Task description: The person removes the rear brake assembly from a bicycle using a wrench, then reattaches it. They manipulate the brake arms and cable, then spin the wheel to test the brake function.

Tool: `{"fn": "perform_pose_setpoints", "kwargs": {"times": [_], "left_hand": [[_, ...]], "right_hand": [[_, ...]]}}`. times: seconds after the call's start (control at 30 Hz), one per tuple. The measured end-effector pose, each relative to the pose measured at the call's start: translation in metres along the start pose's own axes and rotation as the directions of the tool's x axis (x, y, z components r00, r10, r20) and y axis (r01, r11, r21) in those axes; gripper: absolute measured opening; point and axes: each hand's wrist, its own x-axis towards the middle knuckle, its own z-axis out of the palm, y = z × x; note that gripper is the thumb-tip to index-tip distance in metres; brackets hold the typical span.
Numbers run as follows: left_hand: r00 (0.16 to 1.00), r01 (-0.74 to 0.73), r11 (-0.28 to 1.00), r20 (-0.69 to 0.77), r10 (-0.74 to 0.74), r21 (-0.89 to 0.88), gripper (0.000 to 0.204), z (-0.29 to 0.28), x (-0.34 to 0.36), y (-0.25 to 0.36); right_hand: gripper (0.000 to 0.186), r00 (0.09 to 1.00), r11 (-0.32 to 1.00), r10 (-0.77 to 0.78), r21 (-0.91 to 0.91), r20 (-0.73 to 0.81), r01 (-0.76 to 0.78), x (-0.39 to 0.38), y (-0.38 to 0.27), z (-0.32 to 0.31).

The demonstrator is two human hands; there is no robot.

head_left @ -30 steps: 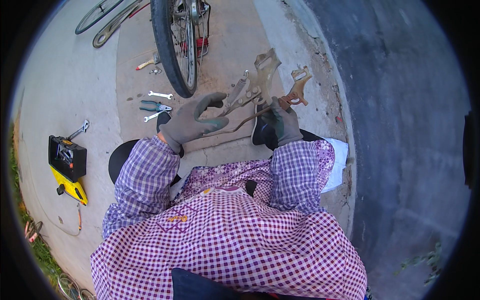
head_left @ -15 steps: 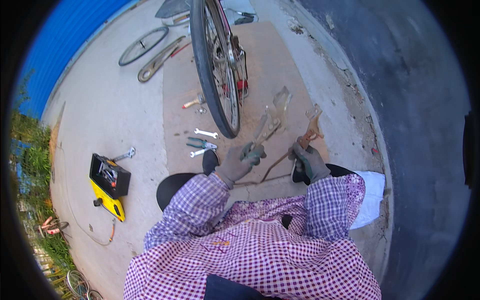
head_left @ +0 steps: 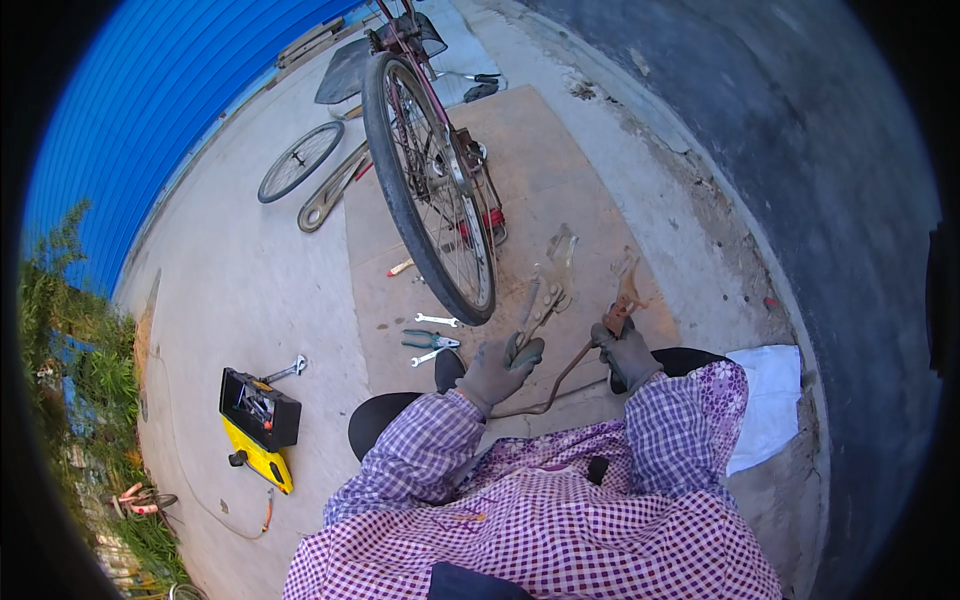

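Note:
My left hand (head_left: 500, 370), in a grey work glove, is closed around the near end of a dull metal bracket (head_left: 545, 305); a pale, see-through-looking piece (head_left: 563, 245) shows at its far end. Also gloved, my right hand (head_left: 628, 355) grips a rusty metal bracket (head_left: 622, 303) with a forked far end. A long bent rusty rod (head_left: 563, 382) runs from near the right hand down toward my lap. The two brackets are held apart, side by side. My fingers partly hide both grips. Beyond them stands a bicycle wheel (head_left: 375, 130) with a black tyre.
Pliers (head_left: 430, 340) and two open-ended wrenches (head_left: 437, 320) lie left of my foot on a brown board (head_left: 560, 150). A black toolbox (head_left: 285, 425) with a yellow lid (head_left: 248, 450) stands further left. A loose wheel rim (head_left: 300, 160) and a chain guard (head_left: 318, 210) lie beyond. A dark wall (head_left: 780, 200) runs along the right.
The view has tilted up and shifted left, so more of the bicycle shows and things sit lower in the picture. Both hands keep their grip on the brackets, with only slight movement.

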Motion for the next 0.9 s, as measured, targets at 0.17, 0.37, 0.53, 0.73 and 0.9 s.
{"fn": "perform_pose_setpoints", "kwargs": {"times": [0.17, 0.37, 0.53, 0.73, 0.9], "left_hand": [[0.999, 0.045, 0.976, 0.003, -0.045, -0.212, 0.020, 0.006, 0.005, 0.001], [0.976, 0.218, 0.922, 0.086, -0.200, -0.319, 0.021, 0.008, 0.009, 0.006], [0.980, 0.196, 0.916, 0.063, -0.186, -0.351, 0.019, 0.007, 0.009, 0.005], [0.975, 0.221, 0.924, 0.082, -0.206, -0.311, 0.020, 0.009, 0.007, -0.004], [0.948, 0.318, 0.870, 0.095, -0.305, -0.377, 0.026, 0.006, 0.007, 0.003]], "right_hand": [[0.054, 0.989, 0.988, 0.150, -0.022, 0.009, -0.150, 0.003, -0.008, -0.007], [0.053, 0.987, 0.987, 0.158, -0.011, -0.034, -0.158, -0.002, -0.017, -0.007], [0.052, 0.978, 0.978, 0.207, -0.027, -0.041, -0.208, -0.003, -0.017, -0.005], [0.051, 0.980, 0.981, 0.193, 0.004, -0.051, -0.193, -0.006, -0.017, -0.001], [0.051, 0.981, 0.981, 0.192, 0.039, -0.040, -0.190, -0.007, -0.017, -0.001]]}}
